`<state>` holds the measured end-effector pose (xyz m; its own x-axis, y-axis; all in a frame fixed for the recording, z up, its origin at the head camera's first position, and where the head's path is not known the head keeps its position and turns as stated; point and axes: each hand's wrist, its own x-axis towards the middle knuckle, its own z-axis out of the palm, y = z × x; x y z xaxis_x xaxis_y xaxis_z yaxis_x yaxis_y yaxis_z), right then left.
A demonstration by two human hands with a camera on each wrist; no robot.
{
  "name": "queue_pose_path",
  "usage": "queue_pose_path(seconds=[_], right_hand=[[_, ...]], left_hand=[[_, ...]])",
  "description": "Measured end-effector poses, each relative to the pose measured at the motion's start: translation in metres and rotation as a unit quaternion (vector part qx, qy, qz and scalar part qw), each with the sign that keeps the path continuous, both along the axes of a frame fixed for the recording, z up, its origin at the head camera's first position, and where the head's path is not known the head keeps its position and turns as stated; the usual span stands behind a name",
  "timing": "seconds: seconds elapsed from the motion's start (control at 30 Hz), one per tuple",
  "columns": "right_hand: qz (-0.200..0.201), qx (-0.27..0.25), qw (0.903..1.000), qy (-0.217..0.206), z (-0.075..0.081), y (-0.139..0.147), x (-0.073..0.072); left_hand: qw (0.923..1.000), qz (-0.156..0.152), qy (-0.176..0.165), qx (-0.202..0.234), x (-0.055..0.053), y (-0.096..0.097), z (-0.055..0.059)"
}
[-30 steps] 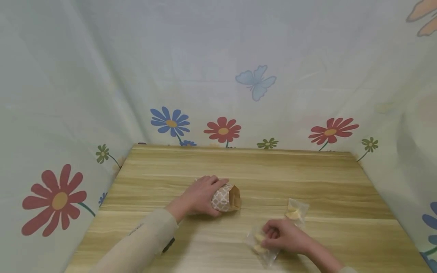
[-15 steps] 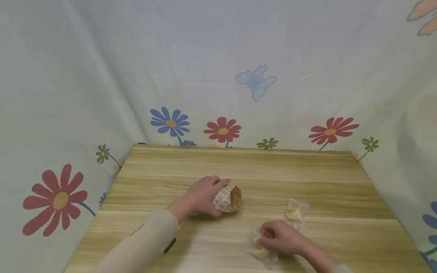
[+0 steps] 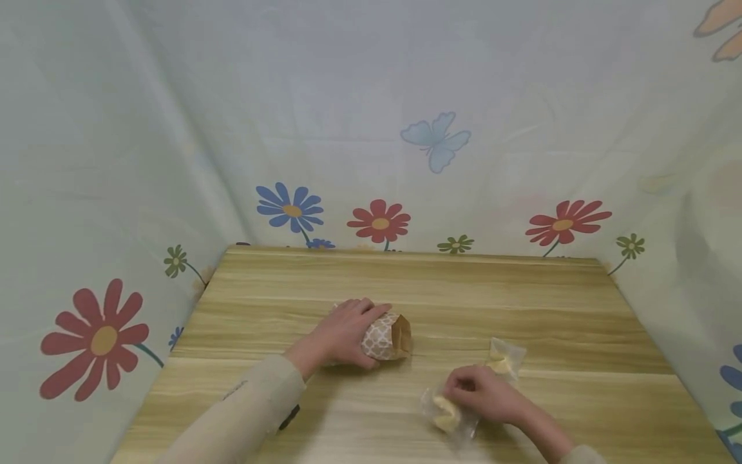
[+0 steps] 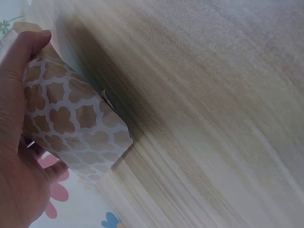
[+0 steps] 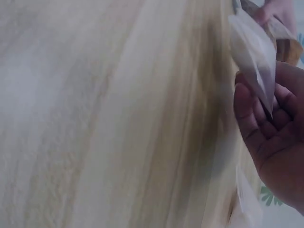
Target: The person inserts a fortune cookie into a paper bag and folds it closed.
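Over a tabletop [image 3: 406,277], left grip [image 3: 343,332] curled round paper bag [image 3: 381,338], right grip [image 3: 485,392] pinching packet [image 3: 446,417]

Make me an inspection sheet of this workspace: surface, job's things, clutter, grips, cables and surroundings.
Surface: wood-grain table, light-toned.
Job's things: patterned paper bag on its side, open end facing right in the head view; near packet and far packet, both see-through with pale yellow contents.
Clutter: small dark item by the left sleeve, not identifiable.
Grips: left hand holds the bag; right hand pinches the near packet.
Cables: nothing seen.
Surroundings: pale backdrop printed with flowers and a blue butterfly.
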<state>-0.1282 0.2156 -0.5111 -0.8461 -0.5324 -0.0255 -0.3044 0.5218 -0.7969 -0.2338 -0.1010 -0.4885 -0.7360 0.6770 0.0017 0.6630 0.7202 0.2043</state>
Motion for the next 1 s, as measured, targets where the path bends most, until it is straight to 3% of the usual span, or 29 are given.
queue_pose_path(seconds=[0.17, 0.4, 0.77, 1.0], right_hand=[[-0.078, -0.041, 0.9951, -0.044, 0.005, 0.012, -0.01], [-0.194, -0.105, 0.9713, -0.089, 0.02, 0.017, -0.022], [-0.264, -0.175, 0.9476, -0.041, 0.03, -0.004, -0.047], [-0.264, -0.226, 0.9374, -0.004, 0.026, -0.025, -0.056]], left_hand=[[0.9999, 0.006, 0.004, 0.01, 0.002, 0.002, -0.002], [0.9995, 0.013, 0.01, 0.025, 0.007, 0.007, -0.004], [0.9988, 0.028, 0.011, 0.039, 0.012, 0.011, -0.012], [0.9978, 0.032, 0.037, 0.043, 0.012, 0.016, -0.018]])
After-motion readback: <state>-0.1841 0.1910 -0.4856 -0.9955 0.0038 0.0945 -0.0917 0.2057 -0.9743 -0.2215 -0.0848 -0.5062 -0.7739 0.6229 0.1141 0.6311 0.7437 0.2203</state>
